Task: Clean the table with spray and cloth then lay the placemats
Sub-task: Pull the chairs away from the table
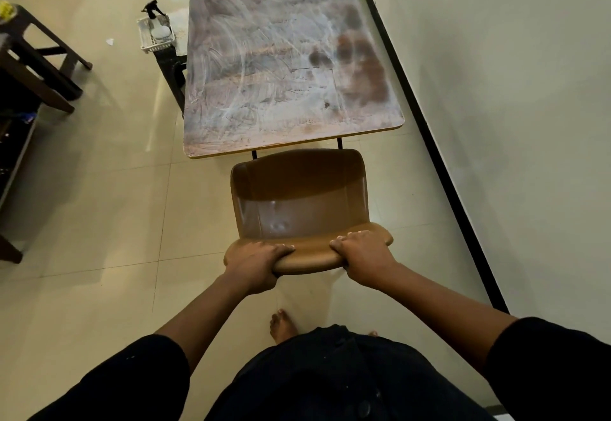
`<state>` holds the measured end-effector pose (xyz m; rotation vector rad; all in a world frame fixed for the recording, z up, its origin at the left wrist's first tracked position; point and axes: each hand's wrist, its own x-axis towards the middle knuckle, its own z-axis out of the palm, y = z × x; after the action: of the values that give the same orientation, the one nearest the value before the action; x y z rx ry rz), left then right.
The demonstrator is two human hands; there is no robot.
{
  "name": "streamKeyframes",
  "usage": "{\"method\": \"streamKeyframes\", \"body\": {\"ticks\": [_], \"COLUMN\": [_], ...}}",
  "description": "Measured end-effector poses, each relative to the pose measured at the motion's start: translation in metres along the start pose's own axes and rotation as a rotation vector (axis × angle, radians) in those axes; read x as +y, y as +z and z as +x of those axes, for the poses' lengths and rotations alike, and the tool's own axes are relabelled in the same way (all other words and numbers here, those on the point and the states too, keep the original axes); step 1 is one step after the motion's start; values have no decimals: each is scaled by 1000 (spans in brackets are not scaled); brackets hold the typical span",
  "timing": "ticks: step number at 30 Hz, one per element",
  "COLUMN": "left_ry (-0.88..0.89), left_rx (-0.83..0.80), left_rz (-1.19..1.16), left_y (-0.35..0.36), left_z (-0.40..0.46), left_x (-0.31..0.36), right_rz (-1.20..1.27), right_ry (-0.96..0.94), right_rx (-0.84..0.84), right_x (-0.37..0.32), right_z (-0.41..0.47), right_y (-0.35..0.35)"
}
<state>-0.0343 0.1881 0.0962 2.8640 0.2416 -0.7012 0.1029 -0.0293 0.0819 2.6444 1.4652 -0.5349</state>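
at the far left a dark stool (pixel 39 67) is seen on the floor. further right, beside the worktop's left edge, a white basket (pixel 155 35) is set on a dark stand, and a spray bottle (pixel 155 16) with a black trigger is held in it; the bottle is judged light, rigid and perhaps slick, best taken round its neck under the trigger. no cloth or placemats can be made out with certainty. the worktop (pixel 281 57) runs away from the viewer alongside the wall, and its surface is covered with pale wipe streaks, with darker patches on its right side, so it is judged that wiping is under way or nearly finished.

at its near end a brown chair (pixel 297 202) is stood, seat toward the worktop. the left hand (pixel 258 262) is curled over the left part of the backrest's top edge, and the right hand (pixel 363 255) is curled over the right part, so each grip is closed round the chair. the chair is judged stiff, smooth and moderately heavy, and is sensibly held with both hands at the backrest.
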Motion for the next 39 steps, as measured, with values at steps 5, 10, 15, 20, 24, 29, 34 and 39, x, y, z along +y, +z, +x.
{"method": "streamKeyframes", "body": {"ticks": [5,10,15,20,24,29,34,39], "left_ry": [69,86,126,154,182,233,256,268], "left_rx": [-219,-171,-60,41,79,95,103,148], "left_rz": [-142,-585,-737,-819,-888,-921,-939,-962], "left_y": [-25,-41,-50,-58,-70,-93,-123,-162], "left_z": [9,19,30,45,61,91,153,234], "left_x": [21,63,119,178,216,256,284,305], "right_rz": [247,655,847,899,922,1008,1053,1006], "right_ry": [-31,28,124,213,301,422,490,512], "right_rx": [-50,-46,108,167,259,383,502,512], "right_x": [10,30,68,121,168,221,277,351], "right_z": [-12,-43,-85,-134,-162,-171,-148,-95], "right_y": [-18,-39,-52,-53,-56,-69,-89,-115]}}
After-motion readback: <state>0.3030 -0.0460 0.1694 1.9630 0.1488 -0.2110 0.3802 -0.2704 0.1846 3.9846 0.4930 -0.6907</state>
